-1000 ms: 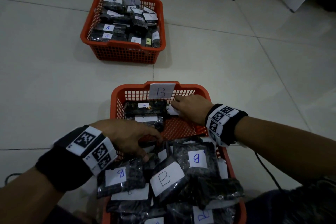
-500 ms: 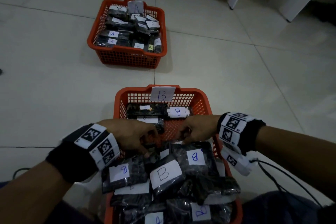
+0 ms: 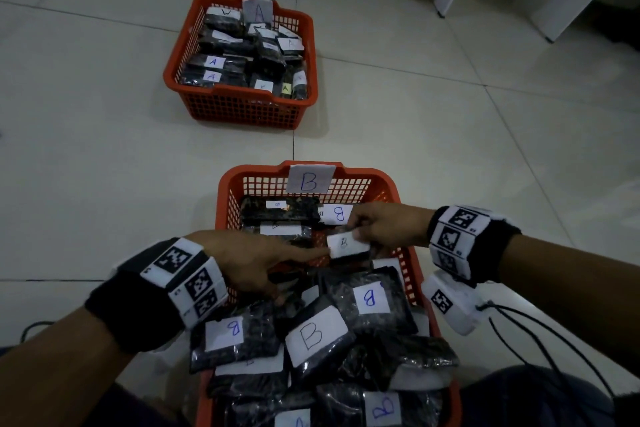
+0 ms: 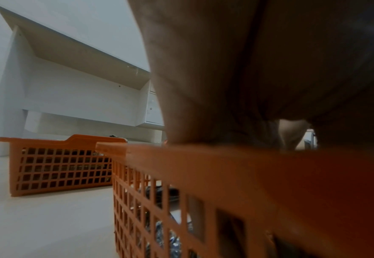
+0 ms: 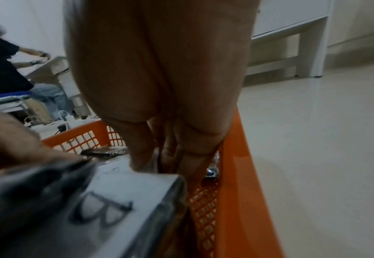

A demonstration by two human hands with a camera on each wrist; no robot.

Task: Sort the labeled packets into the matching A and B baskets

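The near orange B basket (image 3: 228, 191) holds several dark packets with white B labels. Over its middle my right hand (image 3: 356, 236) pinches the right end of one B packet (image 3: 346, 245), which is lifted above the pile. My left hand (image 3: 294, 258) reaches across from the left, its fingers lying on the packet's dark left end. In the right wrist view the B packet (image 5: 115, 200) fills the foreground below my right hand (image 5: 159, 157), with my left hand (image 5: 16, 144) on it. The far A basket (image 3: 242, 111) is full of A-labelled packets. The left wrist view shows mostly palm (image 4: 247, 87) above the basket rim (image 4: 225, 165).
Both baskets stand on a pale tiled floor. White furniture legs (image 3: 440, 7) rise at the far right. A black cable (image 3: 540, 333) trails by my right wrist. Another person (image 5: 7, 73) sits in the background of the right wrist view.
My right hand drew back from the basket's far end to the middle and now holds a B packet raised off the pile. My left hand stretched its fingers out to that packet.
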